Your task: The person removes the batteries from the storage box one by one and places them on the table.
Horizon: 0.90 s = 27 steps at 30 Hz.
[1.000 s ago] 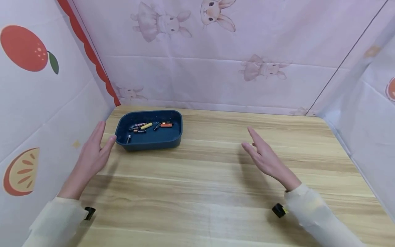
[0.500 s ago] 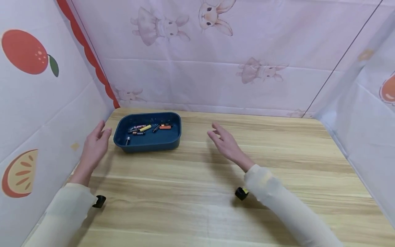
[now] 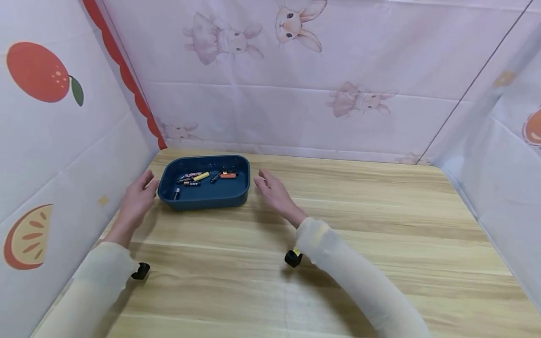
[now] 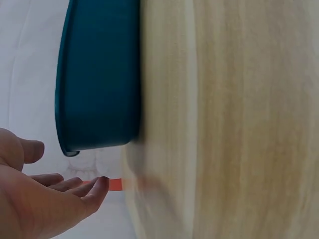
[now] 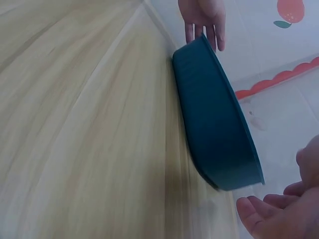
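Pale printed walls (image 3: 296, 122) at back and sides; wood-grain table (image 3: 262, 291) below. Blue bin (image 3: 207, 203) sits flat at the table's far left, close to the back wall. Long axis runs left to right, roughly parallel to that wall, so the short ends face the hands. Left hand (image 3: 137, 199) is at the left end, right hand (image 3: 275, 193) just beside the right end with a slight gap; bin lies between them. Left looks marginally nearer; contact at its rim cannot be confirmed. Grip: both released, fingers loosely bent, nothing held. Bin appearance: dark teal-blue, smooth, rounded corners, thin lip, shallow walls. Contents: loose batteries (image 3: 201, 176), mostly toward the back, one yellow, one orange, others dark; one near the front left corner.
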Each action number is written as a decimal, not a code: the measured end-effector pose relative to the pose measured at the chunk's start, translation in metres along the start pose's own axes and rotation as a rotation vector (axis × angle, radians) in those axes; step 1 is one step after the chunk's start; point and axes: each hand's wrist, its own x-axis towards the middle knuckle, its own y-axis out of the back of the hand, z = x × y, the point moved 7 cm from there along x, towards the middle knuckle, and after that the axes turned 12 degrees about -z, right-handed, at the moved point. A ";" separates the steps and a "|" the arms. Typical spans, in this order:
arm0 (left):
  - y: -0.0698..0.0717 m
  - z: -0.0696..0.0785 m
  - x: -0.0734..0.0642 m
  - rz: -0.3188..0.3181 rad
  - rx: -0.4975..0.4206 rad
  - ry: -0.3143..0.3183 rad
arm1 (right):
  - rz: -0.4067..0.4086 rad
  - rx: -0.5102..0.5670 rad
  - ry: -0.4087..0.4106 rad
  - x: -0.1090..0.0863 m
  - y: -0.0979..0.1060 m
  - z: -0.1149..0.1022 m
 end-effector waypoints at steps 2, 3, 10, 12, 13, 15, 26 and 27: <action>-0.003 0.001 0.003 -0.001 0.007 -0.001 | 0.004 -0.002 0.004 0.005 -0.004 -0.001; -0.005 0.001 0.004 -0.008 0.005 -0.005 | 0.007 -0.007 0.008 0.007 -0.006 -0.001; -0.018 -0.002 0.015 -0.052 -0.052 0.011 | 0.024 0.003 0.022 0.015 -0.015 0.001; -0.022 -0.004 0.016 -0.063 -0.081 0.021 | 0.026 0.016 0.038 0.016 -0.016 0.002; -0.023 -0.005 0.017 -0.068 -0.096 0.026 | 0.026 0.024 0.046 0.017 -0.017 0.002; -0.025 -0.008 0.019 -0.077 -0.133 0.028 | 0.019 0.044 0.051 0.018 -0.020 0.004; -0.025 -0.012 0.021 -0.084 -0.163 0.030 | -0.024 0.063 0.041 0.026 -0.029 0.009; -0.025 -0.012 0.021 -0.089 -0.162 0.029 | -0.025 0.063 0.049 0.027 -0.029 0.008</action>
